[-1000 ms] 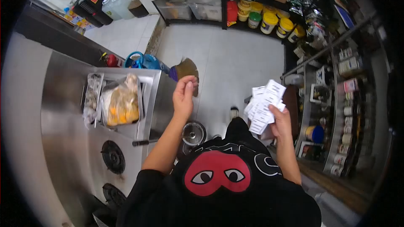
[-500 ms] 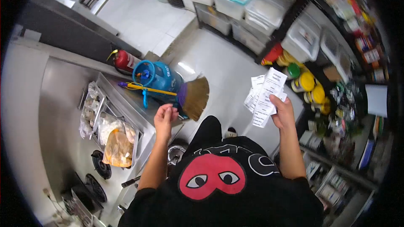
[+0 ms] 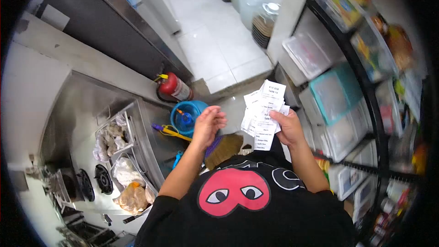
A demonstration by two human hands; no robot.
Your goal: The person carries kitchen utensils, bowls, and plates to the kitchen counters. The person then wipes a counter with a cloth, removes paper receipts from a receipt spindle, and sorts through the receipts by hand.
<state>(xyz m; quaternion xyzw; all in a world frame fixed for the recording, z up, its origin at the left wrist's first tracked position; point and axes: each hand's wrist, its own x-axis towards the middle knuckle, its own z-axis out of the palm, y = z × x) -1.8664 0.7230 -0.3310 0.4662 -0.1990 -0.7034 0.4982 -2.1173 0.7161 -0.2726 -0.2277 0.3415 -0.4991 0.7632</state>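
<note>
Several printed paper order slips [image 3: 262, 123], fanned out and overlapping, are pinched between the thumb and fingers of my right hand [image 3: 289, 129] in front of my chest. "Table 14" is printed on the top one. To the left of the slips, my left hand [image 3: 210, 126] hovers with its fingers loosely bent and apart, holding nothing. Beneath it are the blue gas cylinder [image 3: 186, 118] and the broom [image 3: 224, 151], whose bristles lie close to my shirt. Neither of these is touched by the hand, as far as I can see.
A red fire extinguisher [image 3: 175, 87] stands beyond the cylinder. On my left, a steel counter holds trays of bagged food [image 3: 132, 196] near black burners [image 3: 104, 178]. Black shelving [image 3: 352, 59] with plastic bins runs along my right. A floor step [image 3: 238, 87] leads towards large water jugs [image 3: 253, 7].
My view has turned left, towards the doorway. The slips have come nearer the middle of my body and closer to my left hand, whose fingers have loosened from a pinch.
</note>
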